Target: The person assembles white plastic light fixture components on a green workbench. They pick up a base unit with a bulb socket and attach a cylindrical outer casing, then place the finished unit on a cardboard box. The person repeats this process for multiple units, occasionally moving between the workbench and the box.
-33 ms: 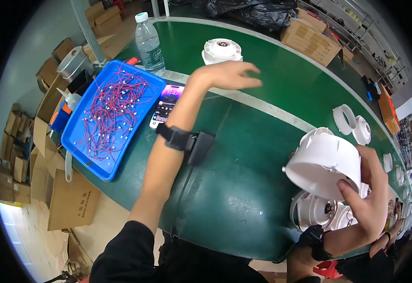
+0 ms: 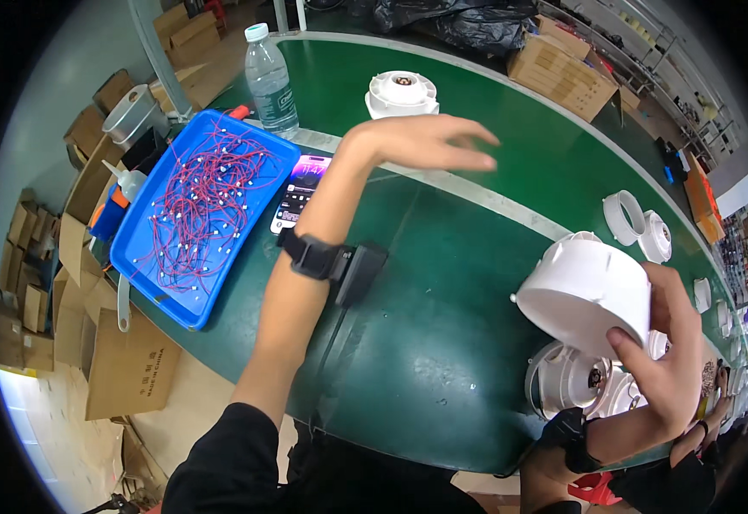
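Note:
My right hand [image 2: 673,355] grips a white round plastic housing [image 2: 592,283] by its right side, thumb at the lower rim. The housing is tilted, its hollow opening facing down and toward me. My left hand [image 2: 429,144] is in the air over the far part of the table, empty, fingers stretched to the right. Just beyond it stands a white motor unit [image 2: 402,92] with a coppery centre. Below the held housing sit more white motor units [image 2: 566,377], partly hidden by my right hand and wrist. A black strap with a small box [image 2: 361,274] is on my left wrist.
A blue tray [image 2: 194,321] of red wires with white connectors lies left on the green table [image 2: 399,343]. Beside it are a phone [image 2: 299,197] and a water bottle [image 2: 271,86]. A white ring [image 2: 623,216] and other white parts line the right, near another person's arm [image 2: 699,441].
My left hand has moved a little to the right, its fingers reaching further out. The housing in my right hand has shifted very slightly left.

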A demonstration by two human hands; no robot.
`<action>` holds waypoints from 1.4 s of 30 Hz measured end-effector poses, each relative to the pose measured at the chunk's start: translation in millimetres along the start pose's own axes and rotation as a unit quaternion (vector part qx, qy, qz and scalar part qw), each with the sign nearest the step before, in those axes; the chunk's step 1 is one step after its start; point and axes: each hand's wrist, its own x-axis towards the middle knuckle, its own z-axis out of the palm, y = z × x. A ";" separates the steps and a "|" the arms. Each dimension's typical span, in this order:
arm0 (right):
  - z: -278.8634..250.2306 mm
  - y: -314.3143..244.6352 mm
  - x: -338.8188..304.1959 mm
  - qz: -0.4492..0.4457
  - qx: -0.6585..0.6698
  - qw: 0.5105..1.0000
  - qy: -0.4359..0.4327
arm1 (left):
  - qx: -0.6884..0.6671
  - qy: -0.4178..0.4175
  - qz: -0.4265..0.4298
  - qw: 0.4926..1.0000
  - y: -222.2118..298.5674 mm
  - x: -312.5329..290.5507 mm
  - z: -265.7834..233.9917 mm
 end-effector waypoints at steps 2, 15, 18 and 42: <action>2.5 0.8 2.3 -0.030 -0.023 0.999 -0.017 | -0.128 -0.092 0.106 0.982 45.2 -20.5 17.4; 5.8 -5.5 11.5 -0.172 0.003 0.983 -0.065 | -0.080 -0.114 -0.006 0.990 89.5 -56.6 1.1; 6.7 5.3 13.6 -0.167 0.001 0.982 -0.093 | 0.003 0.107 -0.048 0.993 42.2 -54.3 -20.6; 14.2 2.9 15.5 -0.125 0.028 0.979 -0.159 | 0.205 0.296 -0.095 0.928 -123.5 -13.4 -29.1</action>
